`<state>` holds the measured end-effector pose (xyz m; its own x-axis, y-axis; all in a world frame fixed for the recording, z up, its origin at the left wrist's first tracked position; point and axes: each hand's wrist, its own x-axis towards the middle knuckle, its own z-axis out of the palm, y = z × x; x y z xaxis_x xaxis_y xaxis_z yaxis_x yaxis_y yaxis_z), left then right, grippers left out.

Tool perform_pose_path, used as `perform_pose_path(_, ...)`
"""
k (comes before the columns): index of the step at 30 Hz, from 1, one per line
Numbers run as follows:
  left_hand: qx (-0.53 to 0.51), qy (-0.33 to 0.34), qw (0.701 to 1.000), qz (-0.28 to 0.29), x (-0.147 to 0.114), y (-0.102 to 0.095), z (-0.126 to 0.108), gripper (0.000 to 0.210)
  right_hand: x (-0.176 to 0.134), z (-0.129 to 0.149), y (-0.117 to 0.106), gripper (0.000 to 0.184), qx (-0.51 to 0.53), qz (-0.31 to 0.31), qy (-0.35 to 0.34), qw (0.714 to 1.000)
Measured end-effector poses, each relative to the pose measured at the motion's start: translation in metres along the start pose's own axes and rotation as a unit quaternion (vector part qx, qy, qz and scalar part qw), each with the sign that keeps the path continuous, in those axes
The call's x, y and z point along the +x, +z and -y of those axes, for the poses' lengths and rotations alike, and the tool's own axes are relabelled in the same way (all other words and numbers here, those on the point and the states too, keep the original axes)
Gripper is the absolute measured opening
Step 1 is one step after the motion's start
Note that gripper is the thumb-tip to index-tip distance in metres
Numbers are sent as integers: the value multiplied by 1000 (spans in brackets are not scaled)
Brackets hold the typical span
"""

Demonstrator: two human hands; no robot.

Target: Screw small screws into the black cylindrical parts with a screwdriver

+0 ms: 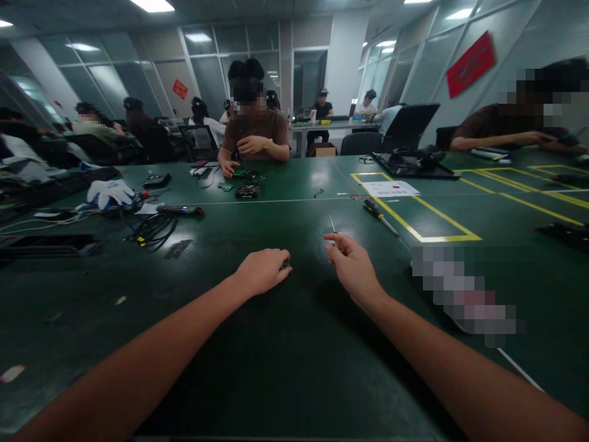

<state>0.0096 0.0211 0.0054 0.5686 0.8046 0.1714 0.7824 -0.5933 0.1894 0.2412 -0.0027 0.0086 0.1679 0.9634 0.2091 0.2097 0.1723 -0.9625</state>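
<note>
My left hand (263,271) rests low over the green tabletop (276,368), its fingers curled around a small dark object (285,265). Most of that object is hidden by the fingers, so its kind does not show. To the right, my right hand (352,264) is closed on a small screwdriver (332,223). The thin metal shaft points up and away from me, and the fingers cover most of the handle. The two hands are apart. Beyond my right hand a larger screwdriver (381,216) with a black and yellow handle lies on the table.
At left lie a coil of black cable (154,230), a dark pen-shaped tool (179,210) and white-blue gloves (110,193). Across the table a person (255,135) handles small parts beside a black device (247,189). A paper sheet (391,188) overlaps yellow tape (448,238). A blurred item (460,294) lies at right.
</note>
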Motion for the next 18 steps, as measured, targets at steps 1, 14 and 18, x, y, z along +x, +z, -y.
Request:
perform_pose_path(1, -23, -19, 1000, -6, -1, -2, 5, 22, 0, 0, 0, 30, 0, 2, 2, 1000)
perform_pose_path(14, -471, -401, 732, -287, -102, -87, 158, 22, 2, -4, 3, 37, -29, -3, 23, 999)
perform_pose_path(18, -439, -462, 685, -354, -157, -122, 183, 17, 2, -4, 3, 40, -32, -4, 30, 999)
